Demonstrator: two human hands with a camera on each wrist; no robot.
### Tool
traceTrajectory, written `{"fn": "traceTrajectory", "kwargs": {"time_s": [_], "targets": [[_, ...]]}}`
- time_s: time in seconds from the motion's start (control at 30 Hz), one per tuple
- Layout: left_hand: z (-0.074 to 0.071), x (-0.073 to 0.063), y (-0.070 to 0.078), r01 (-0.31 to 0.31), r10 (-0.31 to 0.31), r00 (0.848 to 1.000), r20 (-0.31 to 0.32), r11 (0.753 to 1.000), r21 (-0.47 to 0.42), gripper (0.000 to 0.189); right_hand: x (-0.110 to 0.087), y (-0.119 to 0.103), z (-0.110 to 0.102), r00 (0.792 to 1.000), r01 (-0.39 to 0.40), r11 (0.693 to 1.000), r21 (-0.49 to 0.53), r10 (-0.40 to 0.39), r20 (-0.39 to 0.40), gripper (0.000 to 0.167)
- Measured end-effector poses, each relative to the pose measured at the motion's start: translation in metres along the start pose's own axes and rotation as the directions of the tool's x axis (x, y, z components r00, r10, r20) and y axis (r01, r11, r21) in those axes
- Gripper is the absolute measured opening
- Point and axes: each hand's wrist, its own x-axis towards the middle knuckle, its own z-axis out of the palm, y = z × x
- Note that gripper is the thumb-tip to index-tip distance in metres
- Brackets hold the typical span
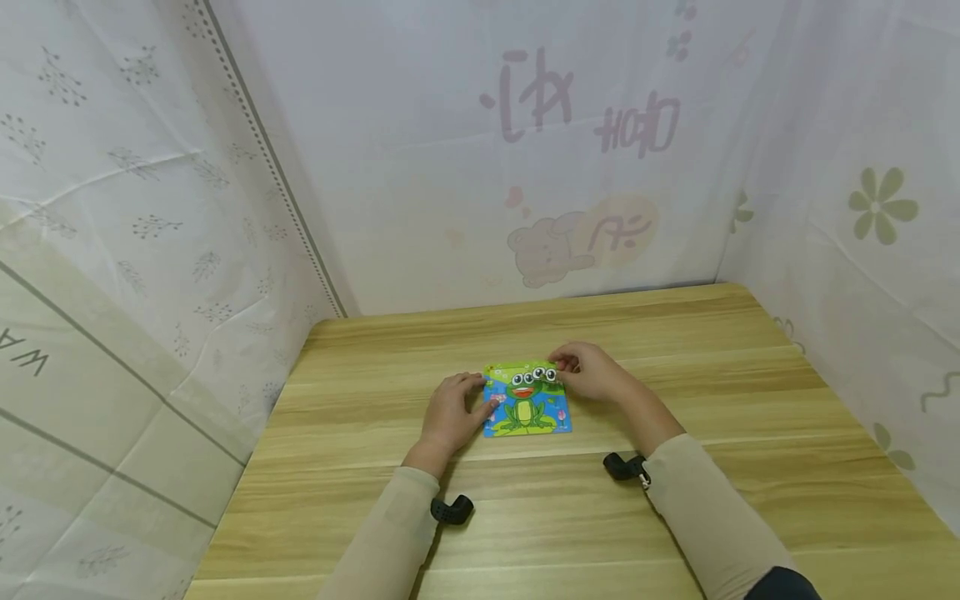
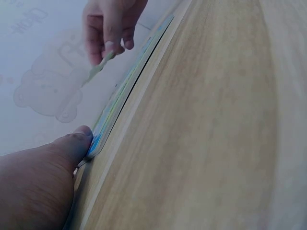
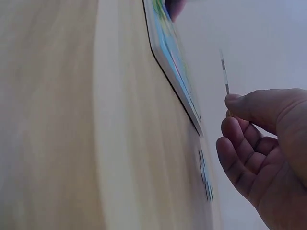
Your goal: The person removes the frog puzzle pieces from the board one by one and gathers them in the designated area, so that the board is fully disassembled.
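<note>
Aloft, piece (image 1: 545, 377) between right fingers (image 3: 231, 128), board (image 1: 525, 412) below

Thin piece (image 3: 225, 76) in the right grip (image 3: 283, 165), near a thick-edged board (image 3: 171, 62) on the wooden tabletop (image 3: 57, 120).

Soft, even light fills the head view, leaving a pale sheen on the yellow-brown wood-grain counter (image 1: 540, 533) on the near side of the hands (image 1: 452, 414) and faint shadows beneath the beige long sleeves (image 1: 393, 529). Beyond the hands, the white printed fabric curtain (image 1: 420, 183) looks slightly hazy. Wide-angle stretching shows toward the edges. Both wrist views are dimmer and cooler, with blurred wood grain.
</note>
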Motion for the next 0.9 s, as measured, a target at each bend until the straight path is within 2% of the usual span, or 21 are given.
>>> {"fn": "traceTrajectory", "kwargs": {"time_s": [0.27, 0.63, 0.9], "targets": [[-0.002, -0.001, 0.002, -0.001, 0.001, 1.000, -0.003, 1.000, -0.010, 0.054, -0.018, 0.012, -0.018, 0.999, -0.025, 1.000, 0.006, 0.025, -0.045, 0.029], [-0.001, -0.001, 0.002, -0.008, 0.008, 1.000, -0.010, 1.000, -0.012, 0.053, -0.031, 0.024, -0.048, 0.991, -0.079, 0.997, 0.019, 0.081, -0.105, 0.026], [-0.002, -0.001, 0.003, -0.008, 0.008, 1.000, -0.020, 1.000, -0.024, 0.052, -0.038, 0.041, -0.068, 0.987, -0.084, 0.996, 0.004, 0.084, -0.134, 0.025]]}}
